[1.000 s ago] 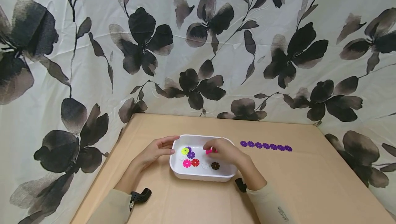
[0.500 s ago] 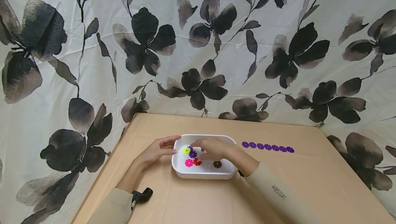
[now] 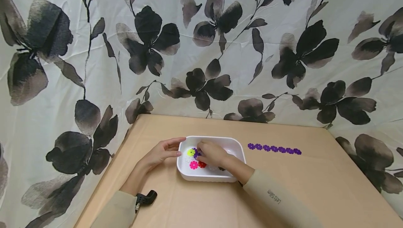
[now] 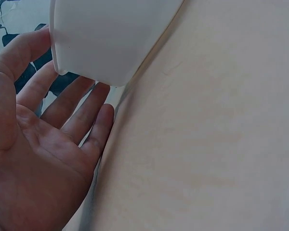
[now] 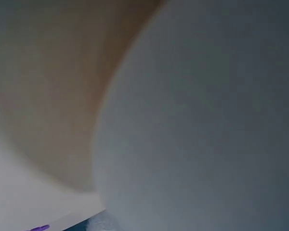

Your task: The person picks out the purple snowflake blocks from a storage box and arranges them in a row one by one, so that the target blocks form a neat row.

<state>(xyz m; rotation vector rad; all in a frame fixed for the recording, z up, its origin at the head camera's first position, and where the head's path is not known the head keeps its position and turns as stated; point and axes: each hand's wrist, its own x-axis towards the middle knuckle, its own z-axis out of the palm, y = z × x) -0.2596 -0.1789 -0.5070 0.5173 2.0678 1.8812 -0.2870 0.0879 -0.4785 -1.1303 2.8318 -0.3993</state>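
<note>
A white plastic tray (image 3: 207, 178) stands on the table, with several small flower-shaped discs in it. My left hand (image 3: 160, 152) touches the tray's left end, its fingers fairly straight; the left wrist view shows the thumb at the rim and other fingertips by the wall. Inside the tray, my right hand (image 3: 212, 153) is bent down, thumb and fingertips around a purple flower-shaped disc (image 3: 196, 153); whether it pinches the disc cannot be made out. A yellow disc (image 3: 191, 152), a pink disc (image 3: 193, 165) and a red disc (image 3: 202, 164) lie close by. A brown disc is mostly hidden under the hand.
Right of the tray, a row of several purple flower-shaped discs (image 3: 274, 149) lies on the tan table (image 3: 302, 182). A floral cloth (image 3: 201, 46) hangs behind the table. Table and a pale blurred surface fill most of the right wrist view.
My right hand has moved left inside the tray, from the pink discs to the purple ones by the yellow disc. My left hand stays at the tray's left end.
</note>
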